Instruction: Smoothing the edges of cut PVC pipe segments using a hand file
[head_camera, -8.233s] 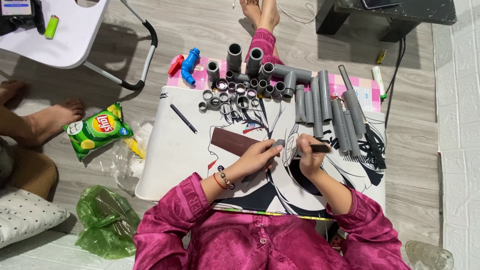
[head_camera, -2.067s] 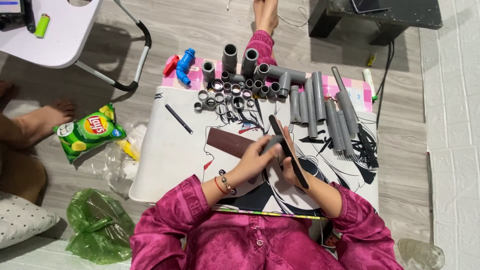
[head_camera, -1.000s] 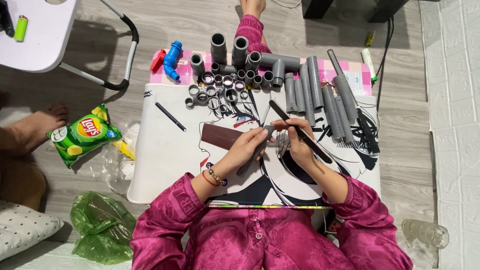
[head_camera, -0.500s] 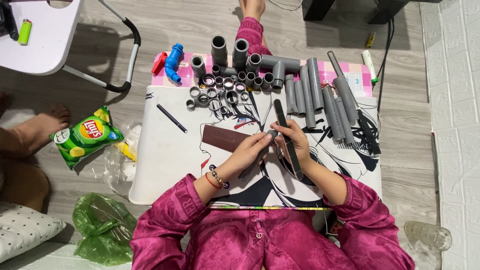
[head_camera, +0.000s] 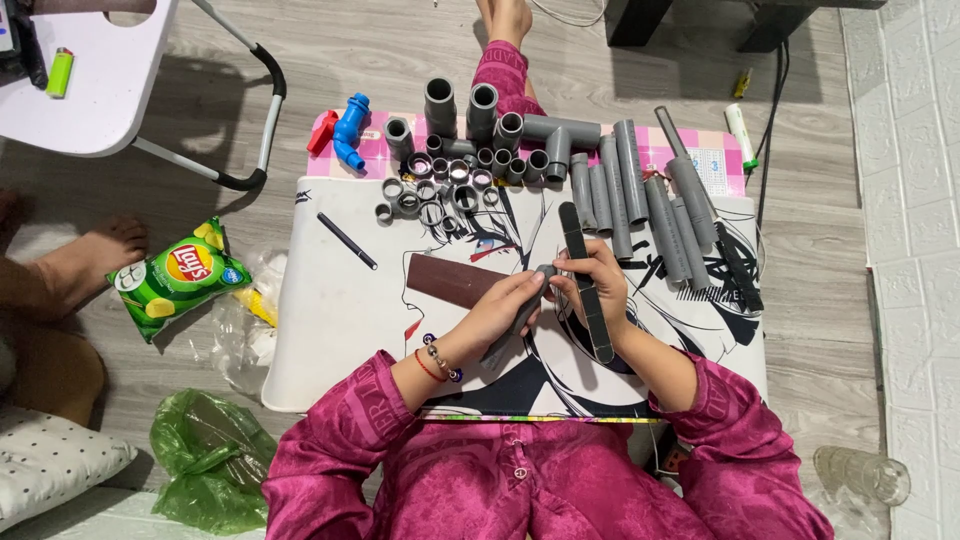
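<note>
Since half-second ago: file (head_camera: 586, 280) swung steeper, now near-vertical, tip up by pipe row (head_camera: 640, 195). Right hand (head_camera: 597, 290) clenched around file mid-length. Left hand (head_camera: 505, 305) fingers pinching short grey pipe piece (head_camera: 520, 312), its end touching file edge, above printed mat (head_camera: 340, 320).
</note>
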